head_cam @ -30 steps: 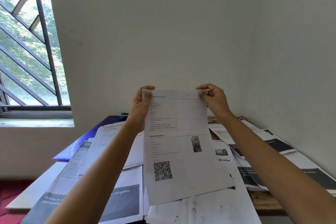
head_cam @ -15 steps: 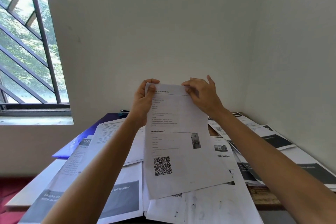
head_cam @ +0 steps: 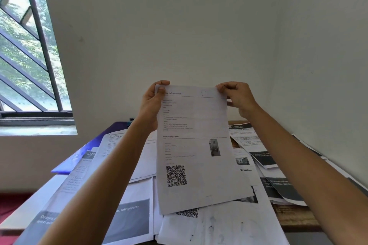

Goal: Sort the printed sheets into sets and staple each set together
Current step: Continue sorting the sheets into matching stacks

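1. Since half a second ago, the right hand (head_cam: 238, 97) has slid from near the middle of the top edge of the white printed sheet (head_cam: 199, 121) out to its top right corner. The left hand (head_cam: 152, 103) has kept its hold on the top left corner.
2. Plain pale walls (head_cam: 179, 26) meet in a corner behind the tabletop.
3. At the left is a dark-framed barred window (head_cam: 25, 55) with green leaves outside.
4. Only a bare strip of the brown wooden tabletop (head_cam: 294, 219) shows, at the right front; paper covers the rest.
5. Loose printed sheets (head_cam: 229, 225) lie overlapping across it. One with a grey block bearing the word "refrigerator" (head_cam: 127, 217) lies at the lower left, and several with dark banners (head_cam: 282, 189) lie at the right. A blue-violet folder (head_cam: 83, 153) sticks out from under the pile at the far left.
6. The white printed sheet is held up in the air above the pile, stretched between the two hands. Its lower edge hangs toward the camera; whether it touches the pile cannot be told.
7. Both bare arms reach forward. The left hand pinches its corner with the thumb on the printed face and the fingers behind. The right hand pinches the other corner, fingers curled at the edge.
8. A small photo (head_cam: 214, 147) and a black QR code (head_cam: 176, 175) are printed on the held sheet.
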`<state>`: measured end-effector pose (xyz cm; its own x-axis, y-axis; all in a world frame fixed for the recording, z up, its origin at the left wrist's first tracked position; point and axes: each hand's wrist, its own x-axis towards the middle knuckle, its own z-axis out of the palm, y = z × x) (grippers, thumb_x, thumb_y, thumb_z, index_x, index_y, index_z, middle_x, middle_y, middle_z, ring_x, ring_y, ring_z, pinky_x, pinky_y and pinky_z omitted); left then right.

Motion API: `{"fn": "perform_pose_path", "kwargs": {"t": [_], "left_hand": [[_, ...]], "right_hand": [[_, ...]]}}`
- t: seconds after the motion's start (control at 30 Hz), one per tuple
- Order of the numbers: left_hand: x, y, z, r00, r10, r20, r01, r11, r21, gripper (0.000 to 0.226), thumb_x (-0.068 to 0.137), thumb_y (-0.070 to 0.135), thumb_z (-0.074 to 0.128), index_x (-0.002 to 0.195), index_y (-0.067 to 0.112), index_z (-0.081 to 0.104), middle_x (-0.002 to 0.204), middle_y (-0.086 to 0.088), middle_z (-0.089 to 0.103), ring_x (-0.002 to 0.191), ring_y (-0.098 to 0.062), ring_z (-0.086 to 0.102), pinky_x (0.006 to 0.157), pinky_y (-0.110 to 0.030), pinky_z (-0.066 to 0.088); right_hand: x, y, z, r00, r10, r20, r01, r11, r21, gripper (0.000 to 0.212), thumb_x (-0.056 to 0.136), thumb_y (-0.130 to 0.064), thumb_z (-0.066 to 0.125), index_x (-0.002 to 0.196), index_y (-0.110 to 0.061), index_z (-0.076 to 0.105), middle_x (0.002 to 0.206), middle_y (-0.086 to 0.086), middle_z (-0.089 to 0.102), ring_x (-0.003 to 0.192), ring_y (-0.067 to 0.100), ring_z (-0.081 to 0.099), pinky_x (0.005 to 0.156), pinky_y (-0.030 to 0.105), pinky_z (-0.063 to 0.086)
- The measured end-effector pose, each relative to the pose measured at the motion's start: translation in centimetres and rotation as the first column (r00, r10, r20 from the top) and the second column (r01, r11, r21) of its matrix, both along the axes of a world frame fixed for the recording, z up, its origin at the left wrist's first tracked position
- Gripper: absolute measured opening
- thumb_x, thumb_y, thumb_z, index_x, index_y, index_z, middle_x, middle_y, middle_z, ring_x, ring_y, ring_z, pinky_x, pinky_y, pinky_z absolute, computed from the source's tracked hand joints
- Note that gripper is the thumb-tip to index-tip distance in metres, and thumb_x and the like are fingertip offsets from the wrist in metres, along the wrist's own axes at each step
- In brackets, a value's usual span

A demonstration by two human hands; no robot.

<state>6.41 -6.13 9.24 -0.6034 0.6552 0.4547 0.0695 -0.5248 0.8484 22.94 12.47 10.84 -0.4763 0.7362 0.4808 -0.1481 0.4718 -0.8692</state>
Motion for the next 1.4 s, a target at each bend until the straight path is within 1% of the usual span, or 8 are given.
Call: {"fn": "perform_pose_path", "kwargs": {"t": [0.27,0.43,0.63,0.83,0.97,1.1,1.27,1.4], "left_hand": [[-0.9,1.9,0.3,0.998,0.033,0.054,-0.03,0.998,-0.057,0.022,0.103,0.022,0.045,0.098,0.025,0.067,0.088,0.0,0.063,0.071,-0.014,0.06,0.06,-0.028,0.057],[-2.4,3.1,0.2,0.988,0.036,0.151,-0.028,0.998,-0.06,0.024,0.103,0.017,0.044,0.096,0.023,0.067,0.088,0.0,0.065,0.071,-0.013,0.061,0.059,-0.026,0.057],[-5.7,4.0,0.2,0.956,0.101,0.276,-0.08,0.993,-0.086,0.025,0.104,0.016,0.041,0.093,0.023,0.063,0.092,-0.003,0.062,0.072,-0.016,0.06,0.051,-0.026,0.055],[-7.8,5.7,-0.6,0.944,0.189,0.272,-0.156,0.978,-0.138,0.023,0.105,0.022,0.04,0.094,0.025,0.06,0.094,0.0,0.062,0.074,-0.014,0.06,0.049,-0.023,0.054],[-8.5,6.7,-1.2,0.939,0.231,0.253,-0.197,0.968,-0.152,0.018,0.104,0.022,0.041,0.107,0.023,0.058,0.095,0.0,0.062,0.074,-0.014,0.06,0.051,-0.023,0.054],[-8.6,7.3,-2.4,0.935,0.249,0.251,-0.188,0.951,-0.245,0.028,0.102,0.02,0.046,0.129,0.028,0.045,0.097,-0.002,0.06,0.076,-0.016,0.06,0.061,-0.035,0.055],[-7.5,7.0,-4.9,0.989,0.136,-0.048,-0.135,0.755,-0.641,0.041,0.097,0.014,0.056,0.131,-0.003,0.04,0.118,-0.019,0.061,0.084,-0.027,0.064,0.076,-0.042,0.055],[-6.4,6.5,-6.8,0.891,0.087,-0.445,-0.408,0.585,-0.701,0.061,0.09,0.008,0.064,0.14,0.002,0.029,0.123,-0.017,0.055,0.107,-0.033,0.057,0.084,-0.041,0.051]], "right_hand": [[-1.0,1.7,-0.8,0.999,-0.032,-0.034,0.026,0.984,-0.175,0.014,0.089,-0.009,0.064,0.082,-0.017,0.074,0.086,-0.001,0.071,0.072,0.012,0.065,0.056,0.023,0.053],[-1.0,2.3,-0.8,0.976,0.177,-0.123,-0.213,0.885,-0.414,0.014,0.095,-0.025,0.056,0.091,-0.015,0.065,0.082,-0.001,0.07,0.066,0.01,0.067,0.059,0.026,0.057],[0.7,3.2,-3.5,0.778,0.52,0.353,-0.313,0.807,-0.501,0.043,0.092,-0.046,0.045,0.108,-0.009,0.062,0.092,0.009,0.069,0.079,0.02,0.067,0.074,0.035,0.056],[0.8,2.8,-4.9,0.758,0.639,0.131,-0.432,0.642,-0.633,0.042,0.095,-0.041,0.037,0.108,-0.009,0.061,0.093,0.009,0.073,0.08,0.02,0.072,0.061,0.033,0.059],[-0.7,3.1,-7.0,0.749,0.587,0.307,-0.371,0.756,-0.539,0.02,0.091,-0.005,0.052,0.11,-0.007,0.06,0.103,0.01,0.07,0.089,0.022,0.07,0.08,0.037,0.058],[-2.2,3.3,-8.8,0.852,0.402,0.337,-0.176,0.824,-0.538,0.023,0.094,0.007,0.047,0.112,-0.003,0.058,0.107,0.013,0.063,0.084,0.026,0.062,0.074,0.038,0.054],[-2.9,3.4,-9.7,0.82,0.246,0.517,0.034,0.88,-0.474,0.038,0.093,0.003,0.053,0.13,0.008,0.049,0.13,0.021,0.056,0.107,0.034,0.058,0.095,0.044,0.047],[-3.6,2.4,-9.9,0.744,0.081,0.664,0.154,0.945,-0.289,0.042,0.09,-0.004,0.061,0.129,0.007,0.047,0.131,0.02,0.054,0.113,0.036,0.057,0.096,0.041,0.048]]}}
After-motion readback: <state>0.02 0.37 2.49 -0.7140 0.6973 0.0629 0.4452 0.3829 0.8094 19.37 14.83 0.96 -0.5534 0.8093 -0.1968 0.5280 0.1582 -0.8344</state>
